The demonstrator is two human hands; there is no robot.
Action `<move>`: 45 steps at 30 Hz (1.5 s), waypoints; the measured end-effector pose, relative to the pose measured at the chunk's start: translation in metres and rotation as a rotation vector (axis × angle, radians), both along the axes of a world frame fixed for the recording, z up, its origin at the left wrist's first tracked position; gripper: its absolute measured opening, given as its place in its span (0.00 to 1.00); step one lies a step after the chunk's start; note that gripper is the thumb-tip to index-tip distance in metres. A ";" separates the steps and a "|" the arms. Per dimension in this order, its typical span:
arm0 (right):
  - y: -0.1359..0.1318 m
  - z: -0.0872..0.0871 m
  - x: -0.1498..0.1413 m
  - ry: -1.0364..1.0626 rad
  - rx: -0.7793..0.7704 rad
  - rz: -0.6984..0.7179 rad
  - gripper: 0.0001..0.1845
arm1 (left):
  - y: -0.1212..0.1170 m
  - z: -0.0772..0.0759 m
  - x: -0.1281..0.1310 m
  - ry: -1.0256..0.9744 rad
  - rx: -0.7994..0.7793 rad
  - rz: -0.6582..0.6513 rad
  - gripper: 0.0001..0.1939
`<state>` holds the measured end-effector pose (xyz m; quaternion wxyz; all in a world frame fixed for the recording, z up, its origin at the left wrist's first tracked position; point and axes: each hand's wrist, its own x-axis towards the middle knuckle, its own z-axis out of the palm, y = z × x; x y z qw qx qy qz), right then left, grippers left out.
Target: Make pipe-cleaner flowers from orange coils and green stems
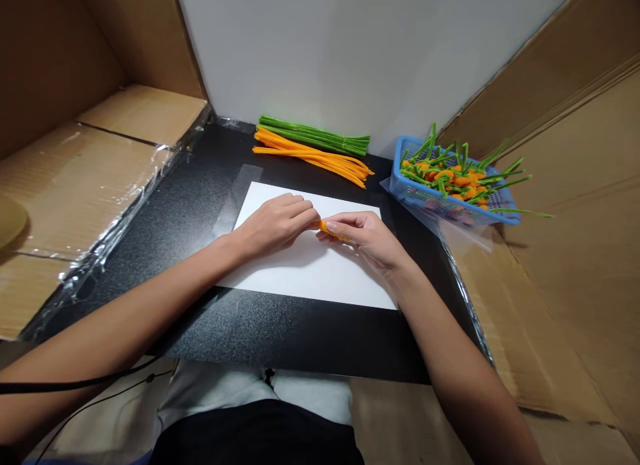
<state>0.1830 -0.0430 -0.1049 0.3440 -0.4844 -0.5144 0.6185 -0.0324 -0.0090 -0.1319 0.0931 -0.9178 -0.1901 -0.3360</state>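
Over a white sheet of paper (pixel 300 278), both of my hands meet around an orange pipe cleaner (pixel 326 227). My left hand (pixel 283 221) is closed on its left end, with the fingertips curled out of sight. At the other side my right hand (pixel 367 238) pinches it between thumb and fingers. Only a short, thick-looking orange piece shows between the hands; the rest is hidden by the fingers. Behind the paper lie a bundle of orange pipe cleaners (pixel 315 159) and a bundle of green pipe cleaners (pixel 315 133).
A blue plastic basket (pixel 400 165) at the back right holds several orange and green twisted pieces, some stems jutting over its rim. Clear tape (pixel 239 195) runs along the paper's left side on the black table (pixel 165 218). Cardboard (pixel 95 165) flanks both sides; a pale wall stands behind.
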 end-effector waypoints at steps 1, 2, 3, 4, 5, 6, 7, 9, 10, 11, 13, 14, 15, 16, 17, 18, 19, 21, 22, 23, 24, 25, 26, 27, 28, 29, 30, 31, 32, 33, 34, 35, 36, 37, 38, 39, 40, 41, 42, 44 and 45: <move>0.000 0.001 0.000 0.008 -0.020 0.004 0.17 | 0.000 0.000 0.000 -0.005 -0.001 -0.003 0.08; 0.000 0.001 0.000 0.013 -0.030 0.004 0.18 | 0.000 0.000 0.000 -0.009 -0.001 -0.007 0.08; 0.000 0.001 0.000 0.016 -0.032 0.006 0.18 | 0.000 0.001 0.000 -0.011 -0.002 -0.010 0.08; 0.000 0.001 0.000 0.015 -0.029 0.012 0.18 | -0.001 0.001 0.000 -0.011 -0.004 -0.011 0.08; 0.000 0.001 0.000 0.011 -0.024 0.019 0.18 | -0.001 0.001 0.000 -0.009 -0.004 -0.011 0.08; 0.000 0.001 0.000 0.007 -0.019 0.029 0.18 | -0.001 0.002 0.000 -0.003 -0.005 -0.009 0.08; 0.000 0.001 0.000 0.001 -0.016 0.038 0.17 | -0.002 0.002 0.000 0.006 -0.005 -0.007 0.08; 0.000 0.000 0.000 -0.012 -0.003 0.055 0.17 | -0.002 0.003 0.000 0.026 -0.003 0.000 0.09; 0.000 0.000 0.000 -0.020 0.009 0.064 0.16 | -0.002 0.003 0.000 0.033 -0.002 0.001 0.10; 0.000 0.001 0.000 -0.031 0.027 0.071 0.17 | -0.003 0.004 0.000 0.035 -0.002 0.002 0.10; -0.001 0.002 0.000 -0.070 0.086 0.084 0.17 | -0.003 0.004 0.000 0.032 -0.006 0.003 0.11; -0.001 0.003 0.000 -0.100 0.131 0.088 0.17 | -0.003 0.004 0.000 0.030 -0.008 0.002 0.10; -0.001 0.004 -0.001 -0.136 0.187 0.089 0.17 | -0.003 0.005 0.000 0.030 -0.010 0.000 0.10; -0.002 0.006 -0.002 -0.178 0.252 0.089 0.15 | -0.003 0.005 0.000 0.030 -0.012 -0.002 0.10; -0.003 0.007 -0.003 -0.225 0.323 0.088 0.13 | -0.003 0.005 0.000 0.031 -0.013 -0.004 0.10; -0.004 0.008 -0.004 -0.271 0.394 0.086 0.11 | -0.004 0.005 0.000 0.028 -0.014 -0.005 0.10; -0.005 0.009 -0.004 -0.315 0.462 0.082 0.10 | -0.004 0.005 0.000 0.023 -0.014 -0.005 0.10; -0.008 0.011 -0.006 -0.389 0.576 0.077 0.09 | -0.005 0.005 0.001 0.008 -0.012 -0.001 0.11; -0.009 0.011 -0.006 -0.415 0.618 0.075 0.09 | -0.005 0.005 0.001 -0.001 -0.009 -0.001 0.11; -0.009 0.011 -0.007 -0.431 0.648 0.075 0.09 | -0.005 0.005 0.001 -0.010 -0.004 -0.003 0.11; -0.010 0.011 -0.007 -0.435 0.661 0.075 0.09 | -0.005 0.005 0.002 -0.017 0.002 -0.005 0.11; -0.010 0.011 -0.007 -0.427 0.655 0.075 0.10 | -0.006 0.005 0.002 -0.021 0.008 -0.008 0.11; -0.010 0.010 -0.007 -0.406 0.633 0.075 0.10 | -0.006 0.006 0.002 -0.022 0.014 -0.010 0.11; -0.009 0.009 -0.007 -0.376 0.597 0.079 0.11 | -0.006 0.006 0.002 -0.018 0.017 -0.009 0.11; -0.008 0.008 -0.007 -0.340 0.555 0.082 0.12 | -0.005 0.006 0.001 -0.009 0.017 -0.005 0.12; -0.007 0.007 -0.007 -0.304 0.511 0.084 0.14 | -0.004 0.006 0.001 0.005 0.015 -0.001 0.12; -0.006 0.005 -0.007 -0.270 0.464 0.084 0.15 | -0.004 0.007 0.000 0.022 0.013 0.002 0.12; -0.005 0.003 -0.007 -0.237 0.413 0.080 0.16 | -0.002 0.007 -0.001 0.040 0.014 0.004 0.12; -0.004 0.002 -0.007 -0.206 0.357 0.077 0.17 | -0.001 0.007 -0.001 0.061 0.015 0.007 0.12; -0.003 0.000 -0.006 -0.180 0.300 0.079 0.19 | 0.000 0.007 -0.002 0.085 0.015 0.010 0.12; -0.002 -0.001 -0.006 -0.163 0.250 0.089 0.20 | 0.001 0.006 -0.002 0.112 0.012 0.013 0.12; -0.001 -0.002 -0.006 -0.155 0.216 0.101 0.21 | 0.002 0.006 -0.003 0.137 0.006 0.016 0.13; 0.000 -0.002 -0.005 -0.157 0.201 0.116 0.22 | 0.003 0.006 -0.003 0.159 -0.004 0.020 0.13; 0.000 -0.002 -0.004 -0.166 0.204 0.132 0.22 | 0.003 0.006 -0.003 0.177 -0.015 0.023 0.13; 0.001 -0.002 -0.004 -0.176 0.218 0.146 0.22 | 0.004 0.006 -0.004 0.188 -0.024 0.023 0.13; 0.001 -0.002 -0.003 -0.183 0.230 0.156 0.22 | 0.004 0.006 -0.004 0.194 -0.029 0.022 0.13; 0.001 -0.001 -0.002 -0.185 0.237 0.165 0.22 | 0.004 0.006 -0.004 0.199 -0.033 0.019 0.12; 0.001 -0.001 -0.001 -0.185 0.238 0.173 0.21 | 0.004 0.007 -0.004 0.205 -0.033 0.014 0.12; 0.001 0.000 -0.001 -0.185 0.232 0.180 0.21 | 0.004 0.007 -0.004 0.213 -0.032 0.006 0.13; 0.001 0.000 -0.001 -0.187 0.218 0.186 0.21 | 0.004 0.007 -0.005 0.227 -0.028 -0.009 0.13; 0.000 0.000 -0.001 -0.188 0.214 0.192 0.21 | 0.004 0.007 -0.005 0.234 -0.027 -0.015 0.13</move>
